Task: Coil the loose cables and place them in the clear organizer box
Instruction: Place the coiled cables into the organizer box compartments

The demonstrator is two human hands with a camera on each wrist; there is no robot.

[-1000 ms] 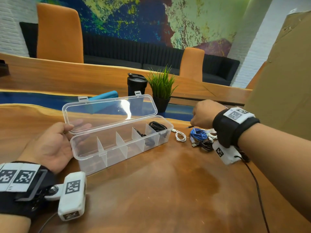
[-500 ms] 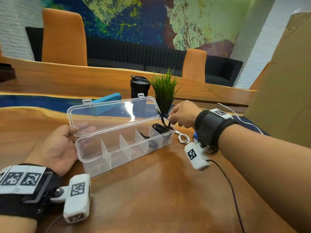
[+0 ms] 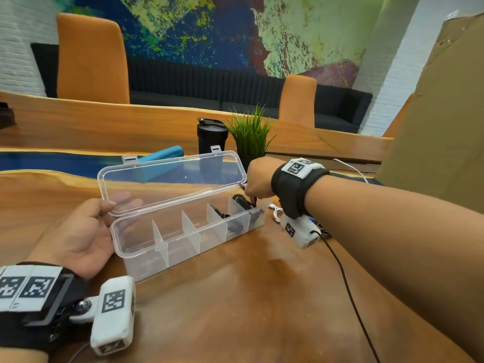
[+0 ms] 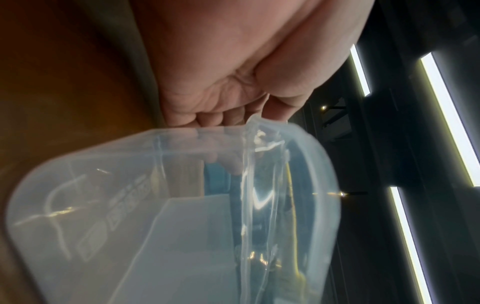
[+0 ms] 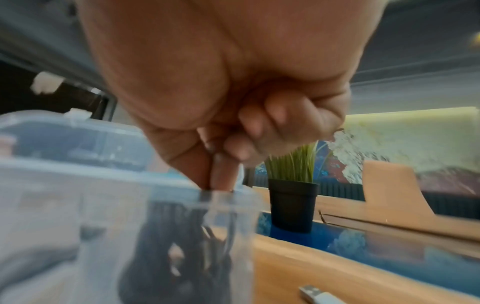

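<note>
The clear organizer box [image 3: 209,242] stands on the wooden table with its lid [image 3: 170,179] tilted open. My left hand [image 3: 78,231] grips its left end, thumb at the lid's corner and fingers behind; the left wrist view shows the left hand [image 4: 233,102] against the box [image 4: 155,226]. My right hand [image 3: 258,179] hovers over the rightmost compartment and pinches a black cable [image 3: 243,201] that reaches down into it. In the right wrist view the right hand [image 5: 221,174] pinches the black cable [image 5: 182,236] at the box [image 5: 52,205] rim. Another black cable [image 3: 230,226] lies one compartment to the left.
A white cable [image 3: 276,213] and a partly hidden blue cable [image 3: 311,219] lie right of the box; a white USB plug [image 5: 319,294] shows close by. Behind the box stand a black tumbler [image 3: 212,136], a potted plant [image 3: 251,137] and a blue case [image 3: 162,157]. Cardboard [image 3: 440,127] rises at right.
My right hand left the cable pile at the right, brought a black cable over to the box and lowered it into the rightmost compartment. My left hand stayed on the box's end.
</note>
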